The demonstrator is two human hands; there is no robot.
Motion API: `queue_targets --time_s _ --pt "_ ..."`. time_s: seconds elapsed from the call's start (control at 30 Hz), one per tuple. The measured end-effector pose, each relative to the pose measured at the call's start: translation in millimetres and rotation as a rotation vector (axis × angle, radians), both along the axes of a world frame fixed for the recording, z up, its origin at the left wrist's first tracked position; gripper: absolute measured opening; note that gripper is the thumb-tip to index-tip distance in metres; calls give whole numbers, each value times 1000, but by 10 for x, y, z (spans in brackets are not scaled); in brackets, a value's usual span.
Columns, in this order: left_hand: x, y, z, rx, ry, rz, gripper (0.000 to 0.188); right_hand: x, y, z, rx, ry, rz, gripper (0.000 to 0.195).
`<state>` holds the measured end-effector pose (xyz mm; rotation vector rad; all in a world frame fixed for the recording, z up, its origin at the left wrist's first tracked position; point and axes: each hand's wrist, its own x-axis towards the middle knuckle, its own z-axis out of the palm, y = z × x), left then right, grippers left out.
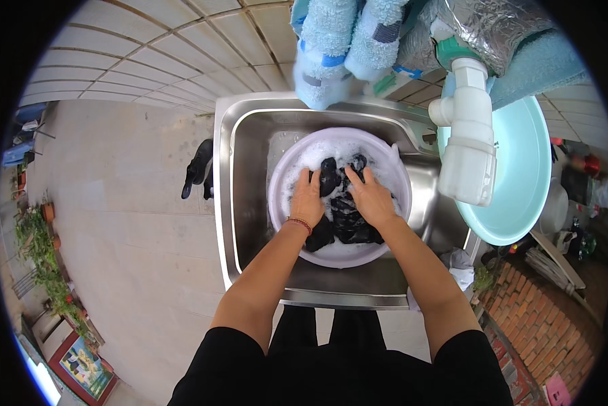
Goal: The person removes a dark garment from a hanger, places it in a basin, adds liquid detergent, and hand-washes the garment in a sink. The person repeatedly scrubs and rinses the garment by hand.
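Observation:
A round lilac plastic basin (340, 261) stands in the stainless steel sink (253, 193), filled with white suds (334, 147). Bunched wet black cloth (352, 218) lies in the foam, partly under the surface. On the basin's left side, my left hand (308, 198) reaches into the suds against a black fold; a beaded bracelet (300, 225) circles its wrist. My right hand (371, 195) rests on the cloth with its fingers spread. Foam and fabric hide the thumbs and some fingertips, so any grip is unclear.
Light blue towels (329, 56) hang over the sink's back edge. A white plastic pipe fitting (469, 132) juts above an aqua basin (522, 167) at right. A grey-white cloth (458, 266) lies on the sink's right corner. Black shoes (198, 167) sit on the floor at left.

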<state>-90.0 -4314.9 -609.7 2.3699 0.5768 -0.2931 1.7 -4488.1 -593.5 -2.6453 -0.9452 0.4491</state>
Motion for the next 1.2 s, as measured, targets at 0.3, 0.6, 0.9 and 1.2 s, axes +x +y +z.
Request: queue_targets --time_s 0.3,0.6,0.9,1.2 --pt "283 189 513 -1693 107 1006 61 -712 545 852 523 429 -319 36" --pt "169 -122 758 -1125 203 1075 50 -75 612 445 219 321 -739 37" --pt "-69 85 325 -27 316 -77 63 -61 235 251 21 -48 164 75" --pt "281 283 765 -1707 229 898 81 -771 557 1001 471 153 -98 31"
